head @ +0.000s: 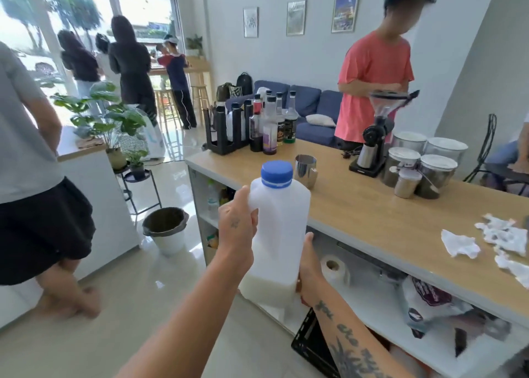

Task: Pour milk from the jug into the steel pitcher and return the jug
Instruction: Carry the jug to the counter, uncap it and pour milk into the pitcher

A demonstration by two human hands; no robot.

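Observation:
I hold a white plastic milk jug (282,229) upright in front of the counter, its blue cap (276,174) screwed on. A little milk fills only its bottom. My left hand (236,226) grips the handle near the top. My right hand (307,266) supports the jug's lower right side and base. The steel pitcher (305,169) stands empty-looking on the wooden counter (372,214), just behind and to the right of the cap.
Syrup bottles (272,128) and a black rack (226,131) stand at the counter's far end. A coffee grinder (375,143), jars (423,166) and crumpled tissues (486,237) lie to the right. A person in a red shirt (372,86) stands behind. Another person (31,163) and a bin (166,229) are on my left.

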